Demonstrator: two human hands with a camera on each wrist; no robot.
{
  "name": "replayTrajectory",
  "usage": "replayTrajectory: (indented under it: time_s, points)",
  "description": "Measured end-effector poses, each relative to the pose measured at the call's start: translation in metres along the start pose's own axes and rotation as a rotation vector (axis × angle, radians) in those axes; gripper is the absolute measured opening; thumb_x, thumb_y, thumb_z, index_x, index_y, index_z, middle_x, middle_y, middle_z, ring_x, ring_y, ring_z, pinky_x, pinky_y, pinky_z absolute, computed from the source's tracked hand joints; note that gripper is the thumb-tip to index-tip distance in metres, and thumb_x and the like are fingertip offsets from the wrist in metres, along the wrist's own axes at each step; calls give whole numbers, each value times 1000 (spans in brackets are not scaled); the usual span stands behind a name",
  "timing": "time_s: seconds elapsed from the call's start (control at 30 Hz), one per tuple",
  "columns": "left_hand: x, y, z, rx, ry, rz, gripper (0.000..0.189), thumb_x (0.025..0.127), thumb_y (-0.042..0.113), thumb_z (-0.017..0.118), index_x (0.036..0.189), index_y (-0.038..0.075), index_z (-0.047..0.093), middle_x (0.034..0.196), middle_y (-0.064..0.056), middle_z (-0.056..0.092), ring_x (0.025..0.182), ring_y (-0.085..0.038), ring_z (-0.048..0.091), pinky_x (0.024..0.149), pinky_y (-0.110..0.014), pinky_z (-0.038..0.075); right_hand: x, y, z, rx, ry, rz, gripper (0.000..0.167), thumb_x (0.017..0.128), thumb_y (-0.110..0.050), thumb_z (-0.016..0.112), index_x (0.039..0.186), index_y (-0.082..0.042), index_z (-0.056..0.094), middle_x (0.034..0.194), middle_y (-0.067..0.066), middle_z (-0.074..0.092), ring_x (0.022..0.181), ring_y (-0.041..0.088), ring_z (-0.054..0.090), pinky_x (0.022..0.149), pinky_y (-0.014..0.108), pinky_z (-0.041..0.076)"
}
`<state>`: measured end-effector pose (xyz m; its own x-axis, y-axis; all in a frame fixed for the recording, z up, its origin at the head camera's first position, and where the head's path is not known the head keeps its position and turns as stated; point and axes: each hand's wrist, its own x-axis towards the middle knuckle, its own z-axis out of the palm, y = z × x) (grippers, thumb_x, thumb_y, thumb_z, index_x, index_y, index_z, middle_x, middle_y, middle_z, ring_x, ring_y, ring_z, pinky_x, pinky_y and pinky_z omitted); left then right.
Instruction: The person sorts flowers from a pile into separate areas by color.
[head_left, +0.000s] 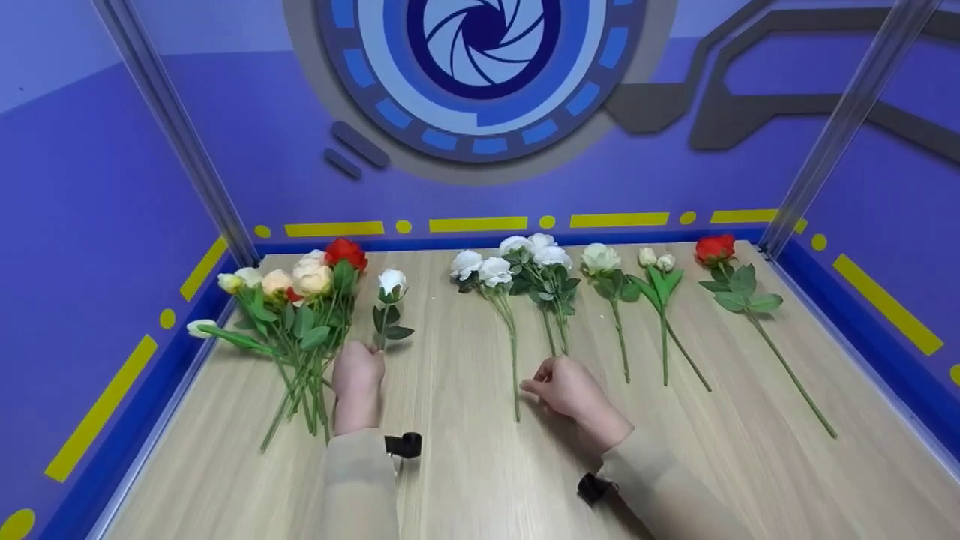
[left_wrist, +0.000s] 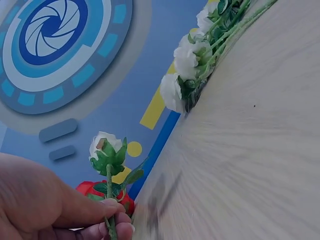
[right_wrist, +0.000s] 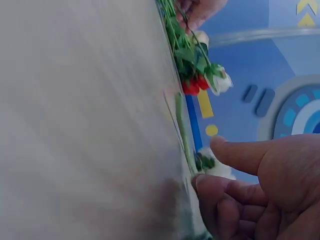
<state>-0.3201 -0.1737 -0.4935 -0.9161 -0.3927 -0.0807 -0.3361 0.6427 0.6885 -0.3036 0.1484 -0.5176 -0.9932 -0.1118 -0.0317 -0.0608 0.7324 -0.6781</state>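
My left hand [head_left: 358, 379] pinches the green stem of a single white rose [head_left: 391, 285] between thumb and fingers. In the left wrist view the white rose [left_wrist: 107, 150] stands upright above the fingertips. Just left of that hand lies a pile of mixed flowers [head_left: 304, 319], peach, cream and red, with crossed stems. My right hand [head_left: 566, 386] is at the lower stems of the white flowers [head_left: 495, 270] in the middle. The right wrist view shows its thumb apart from the curved index finger, whose tip is right at a green stem [right_wrist: 184, 132]; nothing is gripped there.
To the right lie a cream flower [head_left: 601, 259], white tulips [head_left: 663, 281] and a red rose [head_left: 715, 247] with a long stem. Printed blue panels [head_left: 480, 199] wall the wooden table [head_left: 465, 465] at the back and sides. Black wrist cameras [head_left: 405, 445] sit at both sleeves.
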Motion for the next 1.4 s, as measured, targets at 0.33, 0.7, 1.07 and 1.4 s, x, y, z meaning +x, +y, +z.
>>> replayTrajectory:
  time_s: [0.33,0.7,1.07,1.4]
  points:
    - [-3,0,-1,6,-16,18,17,100,13,59,98,1,70,105,-20,73,91,-35,68,81,-53,54,-10,-6,15,-131,-12,-85,30,84,-18,80,63,-14,59,58,-7,53,54,10,45,53,26,38]
    - [-1,5,-1,-229,-115,-39,14,100,8,59,103,-3,68,97,-16,74,83,-21,68,74,-30,54,-3,-4,6,114,-60,77,35,80,3,61,114,4,58,60,0,59,47,10,50,46,22,37]
    - [0,12,2,-368,-158,-72,13,100,3,56,108,-4,65,92,-15,76,67,-11,67,57,-18,49,5,-2,-2,305,9,46,4,96,0,64,95,4,63,64,5,61,48,9,50,45,20,39]
    - [2,12,4,-356,-149,-51,21,101,4,56,117,-8,64,99,-20,77,65,-7,65,58,-18,48,15,-1,-16,509,110,39,8,100,6,56,105,10,61,69,3,56,48,8,47,44,19,40]
